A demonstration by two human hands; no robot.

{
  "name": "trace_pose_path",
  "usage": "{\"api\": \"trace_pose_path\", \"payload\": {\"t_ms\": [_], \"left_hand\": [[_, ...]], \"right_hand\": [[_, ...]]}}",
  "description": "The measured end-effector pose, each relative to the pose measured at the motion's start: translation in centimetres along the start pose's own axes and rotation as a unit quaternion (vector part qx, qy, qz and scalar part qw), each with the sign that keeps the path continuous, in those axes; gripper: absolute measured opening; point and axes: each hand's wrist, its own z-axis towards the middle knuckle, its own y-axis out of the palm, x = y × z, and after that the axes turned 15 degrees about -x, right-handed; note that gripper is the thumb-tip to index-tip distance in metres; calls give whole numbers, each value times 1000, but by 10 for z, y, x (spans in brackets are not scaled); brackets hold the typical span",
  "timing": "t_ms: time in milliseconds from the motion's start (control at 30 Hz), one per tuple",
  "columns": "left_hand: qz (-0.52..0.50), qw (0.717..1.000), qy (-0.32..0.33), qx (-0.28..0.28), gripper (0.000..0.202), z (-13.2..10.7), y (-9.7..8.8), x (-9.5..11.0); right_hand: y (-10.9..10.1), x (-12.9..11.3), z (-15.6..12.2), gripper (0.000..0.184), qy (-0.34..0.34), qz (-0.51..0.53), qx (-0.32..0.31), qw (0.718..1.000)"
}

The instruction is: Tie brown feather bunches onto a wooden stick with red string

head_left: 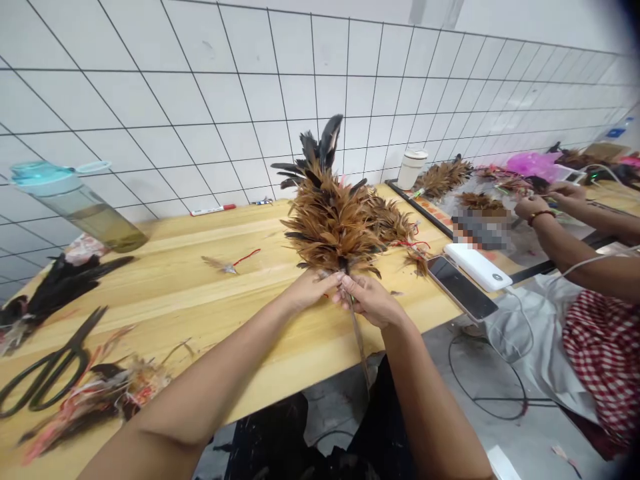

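A feather duster [334, 213] of brown and black feathers stands up over the wooden table [200, 293], its thin stick [359, 340] running down past the table's front edge. My left hand [310, 290] pinches the base of the feather head from the left. My right hand [370, 300] is closed round the stick just below the feathers. Both hands touch each other at the duster's neck.
Black scissors [50, 367] and feather scraps lie at the near left, black feathers [55, 287] and a water bottle [80, 207] further back. A loose feather with red thread [227, 265], a phone [463, 287] and power bank [477, 265] lie nearby. Another person's hands [545, 203] work at the right.
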Motion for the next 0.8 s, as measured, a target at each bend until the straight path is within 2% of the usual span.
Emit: {"api": "trace_pose_path", "payload": {"t_ms": [67,167,267,333,400,533,633,800], "left_hand": [[34,999,6,-26,57,1,-1,-1],[94,995,8,-32,59,4,-4,-3],[152,988,-22,20,55,6,-3,-5],[182,981,-25,59,50,7,-2,-5],[200,975,-16,90,46,6,0,-4],[214,970,-4,117,41,7,4,-2],[234,966,9,106,36,9,8,-2],[319,945,50,60,33,10,15,-3]], "right_hand": [[0,3,4,53,-1,-1,12,1000],[2,12,11,49,-26,6,75,997],[4,19,18,43,-68,50,134,987],[5,19,21,42,-89,82,150,981],[6,16,21,42,-105,110,142,978],[3,7,18,44,-117,178,81,974],[-1,7,18,43,-116,233,60,964],[-6,14,15,32,-119,244,83,959]]}}
